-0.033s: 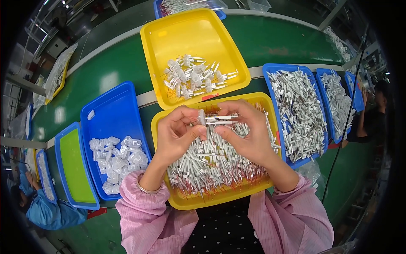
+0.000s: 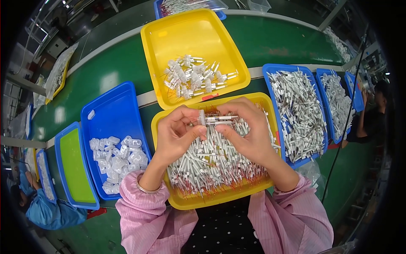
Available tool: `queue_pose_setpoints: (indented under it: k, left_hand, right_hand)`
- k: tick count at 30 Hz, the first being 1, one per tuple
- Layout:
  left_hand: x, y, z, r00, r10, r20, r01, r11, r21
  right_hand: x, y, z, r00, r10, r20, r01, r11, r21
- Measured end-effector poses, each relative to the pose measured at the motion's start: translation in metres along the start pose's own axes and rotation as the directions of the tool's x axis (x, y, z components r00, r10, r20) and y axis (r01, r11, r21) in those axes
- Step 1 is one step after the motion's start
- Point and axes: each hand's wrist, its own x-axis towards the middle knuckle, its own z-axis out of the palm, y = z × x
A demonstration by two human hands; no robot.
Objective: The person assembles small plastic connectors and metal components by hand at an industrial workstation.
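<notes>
Above the near yellow tray [image 2: 158,139], my left hand [image 2: 177,129] pinches a clear plastic housing [image 2: 201,117] between thumb and fingers. Two slim white rods with metal tips [image 2: 223,119] stick out of the housing toward the right, lying side by side. My right hand [image 2: 247,127] curls around their far ends, thumb below and fingers above. Under both hands, the near tray is heaped with loose white rods [image 2: 211,161] that have thin red wires. Part of the housing is hidden behind my left fingers.
A far yellow tray [image 2: 182,34] holds a pile of housings with rods [image 2: 194,76]. To the left, a blue tray [image 2: 108,99] contains clear housings [image 2: 120,158], beside a green-bottomed tray [image 2: 76,165]. Rod-filled blue trays [image 2: 296,114] stand right. Co-workers sit at both sides.
The fingers of my right hand have risen very slightly by the rod ends. My left hand and the housing look the same.
</notes>
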Motion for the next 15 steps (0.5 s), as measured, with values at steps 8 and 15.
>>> queue_pose_setpoints:
  k: [8,15]
  left_hand:
    - [-0.007,0.012,0.011,0.999,0.024,0.033,-0.031,0.977,0.212]
    - [-0.008,0.016,0.020,0.997,0.054,0.053,-0.070,0.916,0.394]
  right_hand:
    - [-0.004,0.003,-0.003,0.993,-0.019,0.118,0.016,1.000,0.022]
    - [-0.014,0.002,-0.009,0.975,0.163,0.153,-0.179,0.979,0.094]
